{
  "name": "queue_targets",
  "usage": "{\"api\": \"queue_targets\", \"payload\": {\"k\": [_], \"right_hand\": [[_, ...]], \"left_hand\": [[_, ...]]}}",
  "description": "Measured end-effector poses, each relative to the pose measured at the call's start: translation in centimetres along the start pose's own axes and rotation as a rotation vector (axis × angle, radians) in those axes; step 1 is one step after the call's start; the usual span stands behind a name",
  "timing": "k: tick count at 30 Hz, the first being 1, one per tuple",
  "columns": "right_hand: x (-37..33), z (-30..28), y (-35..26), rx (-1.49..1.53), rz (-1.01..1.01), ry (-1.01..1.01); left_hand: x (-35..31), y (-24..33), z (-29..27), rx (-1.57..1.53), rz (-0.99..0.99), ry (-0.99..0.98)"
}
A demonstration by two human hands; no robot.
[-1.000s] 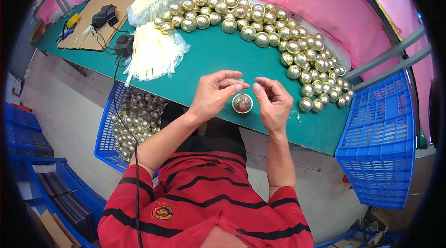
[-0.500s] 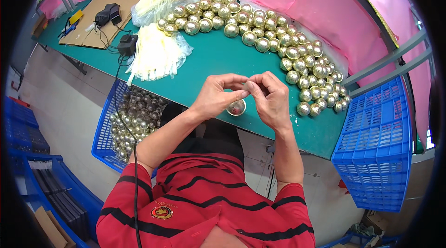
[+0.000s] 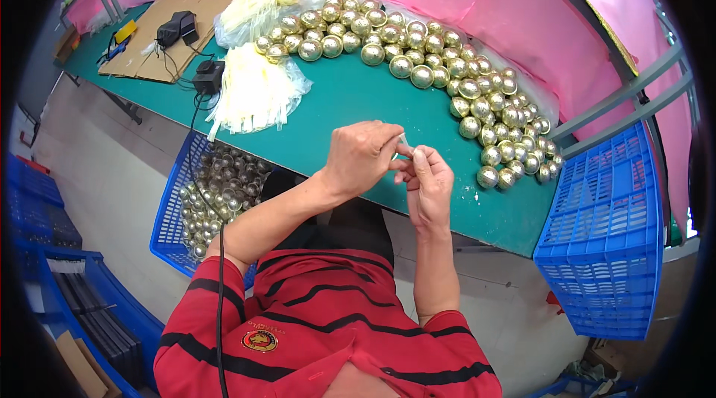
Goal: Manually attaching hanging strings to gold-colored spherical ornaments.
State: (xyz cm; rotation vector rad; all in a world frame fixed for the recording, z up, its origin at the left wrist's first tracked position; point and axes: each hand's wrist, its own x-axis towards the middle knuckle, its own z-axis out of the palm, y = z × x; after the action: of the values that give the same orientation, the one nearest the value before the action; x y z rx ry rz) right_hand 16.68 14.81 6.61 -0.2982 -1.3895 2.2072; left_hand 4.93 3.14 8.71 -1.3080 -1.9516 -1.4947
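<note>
Over the table's near edge, my left hand (image 3: 363,155) is closed, its thumb and fingers pinching a small thin whitish strip (image 3: 403,139). Close against it, my right hand (image 3: 427,178) is also closed, its thumb and forefinger pinching at the strip's lower end. What else the fingers may cover is hidden. Beyond the hands, many shiny gold balls (image 3: 422,76) lie in a curved band along the back and right of the green table (image 3: 335,111). Left of them lies a bundle of pale cream strips (image 3: 252,92) on clear plastic.
A second strip bundle (image 3: 261,6) lies farther back, near cardboard (image 3: 134,58) and a black adapter (image 3: 208,77) with a cable. A blue basket (image 3: 170,237) of metallic balls stands below the table at left. Another blue crate (image 3: 597,234) stands at the right end.
Both hands have shifted slightly and the left has turned over, its back now showing. The ball visible beneath them earlier is no longer seen. A whitish strip now shows between the fingers.
</note>
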Motion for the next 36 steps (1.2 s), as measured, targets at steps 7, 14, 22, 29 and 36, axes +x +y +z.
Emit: {"api": "queue_targets", "payload": {"k": [7,14,22,29,36], "right_hand": [[-2.1,1.9,0.7,0.326,0.049,-0.106],[-2.9,2.3,0.0,0.162,-0.372,-0.221],[-1.4,2.1,-1.4,-0.307,-0.542,-0.178],[-0.7,1.8,-1.3,-0.613,-0.578,-0.118],[-1.2,1.5,0.4,-0.579,-0.386,0.035]], "left_hand": [[-0.2,1.6,0.1,-0.207,0.238,-0.076],[-1.4,3.5,-3.0,-0.565,0.095,-0.187],[-1.8,2.2,-3.5,-1.041,-0.481,-0.273],[-1.9,0.4,-3.2,-1.03,-0.567,-0.315],[-2.8,-1.2,-1.8,-1.017,-0.727,-0.268]]}}
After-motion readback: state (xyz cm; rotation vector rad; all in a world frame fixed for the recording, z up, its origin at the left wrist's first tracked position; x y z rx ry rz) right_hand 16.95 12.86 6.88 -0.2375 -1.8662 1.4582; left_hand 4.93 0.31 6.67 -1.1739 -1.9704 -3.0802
